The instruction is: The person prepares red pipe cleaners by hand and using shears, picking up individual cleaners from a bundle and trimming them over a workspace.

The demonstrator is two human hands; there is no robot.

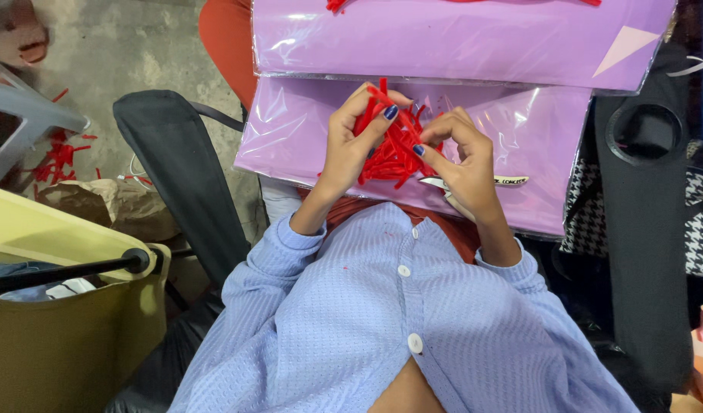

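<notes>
Bunching red strips [396,149] w/ both hands.
Left hand [350,145] & right hand [462,164] grasp the strips between fingertips; purple sheet [290,130] lies under fingers, scissors [436,182] below right fingers.

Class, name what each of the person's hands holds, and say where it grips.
Both the left hand and right hand pinch a bundle of red strips, left at its top, right at its side.
</notes>
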